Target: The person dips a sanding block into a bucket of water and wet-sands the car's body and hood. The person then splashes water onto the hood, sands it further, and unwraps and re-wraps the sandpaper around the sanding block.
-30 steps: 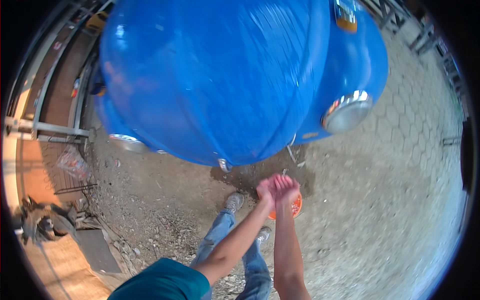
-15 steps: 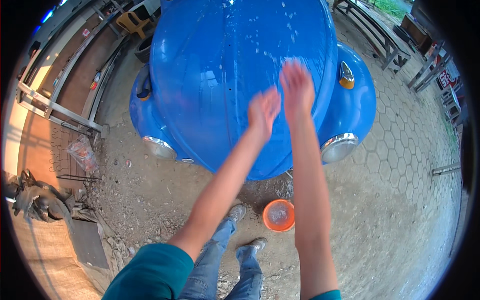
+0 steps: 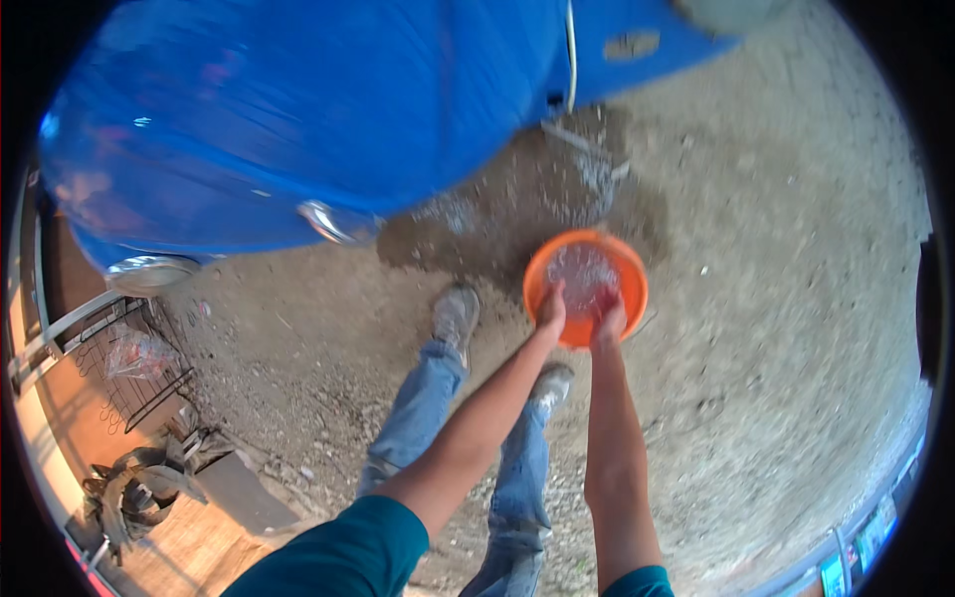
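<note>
Okay, starting far left, can spot a crumpled clear plastic bag [image 3: 139, 353] by a thin black wire rack [image 3: 159, 401], contents too blurry to make out. Moving right, can see the glossy, rounded blue front end of a car [image 3: 328, 109], chopped off by the top edge, with a chrome-ringed headlight [image 3: 149, 275] at lower left. Next, a pair of greyish sneakers [image 3: 456, 313] on dirt, and beyond them a bare left hand [image 3: 550, 310], thumb up, dipped into a round bright-orange plastic basin [image 3: 629, 269] of bubbly-looking water [image 3: 577, 267]. Looks loosely open, gripping nothing visible, but can't tell how far curled underneath. Should find the basin on the ground, at the edge of a dark wet patch [image 3: 487, 199] near the car. Would guess slightly bendy plastic, light when empty but heavy and sloshy like this, slick when wet; best held by opposite sides of the rim. Last, got a bare right hand [image 3: 610, 318] inside the basin's near-right side, about as open, no solid thing showing in it, fingertips lost in blur. Can't make out the basin's bottom either.
</note>
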Motion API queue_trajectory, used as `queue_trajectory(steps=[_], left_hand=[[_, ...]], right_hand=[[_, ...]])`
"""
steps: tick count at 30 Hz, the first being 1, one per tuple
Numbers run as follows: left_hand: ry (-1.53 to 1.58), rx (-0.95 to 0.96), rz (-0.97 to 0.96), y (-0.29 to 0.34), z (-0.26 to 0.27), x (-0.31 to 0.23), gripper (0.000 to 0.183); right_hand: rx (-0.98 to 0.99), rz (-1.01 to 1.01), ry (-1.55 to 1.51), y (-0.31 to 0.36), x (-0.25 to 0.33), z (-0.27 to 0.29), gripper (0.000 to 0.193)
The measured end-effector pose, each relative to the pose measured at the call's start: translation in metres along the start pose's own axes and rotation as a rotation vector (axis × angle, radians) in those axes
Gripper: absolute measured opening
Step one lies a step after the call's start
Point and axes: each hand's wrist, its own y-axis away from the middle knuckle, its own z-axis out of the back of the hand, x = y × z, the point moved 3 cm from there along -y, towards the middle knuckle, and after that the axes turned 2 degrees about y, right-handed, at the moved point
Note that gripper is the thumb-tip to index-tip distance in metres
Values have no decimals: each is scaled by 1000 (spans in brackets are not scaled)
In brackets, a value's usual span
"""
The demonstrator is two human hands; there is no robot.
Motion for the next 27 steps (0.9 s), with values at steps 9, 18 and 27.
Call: queue_trajectory(steps=[9, 18, 27], left_hand=[[915, 39, 433, -6, -77, 24, 48], [1112, 269, 232, 95, -43, -58, 61], [1420, 169, -299, 278, 125, -492, 50]], right_hand=[[-112, -13, -257, -38, -37, 24, 40], [229, 95, -596, 101, 51, -15, 30], [571, 51, -320, 384, 288, -342, 64]])
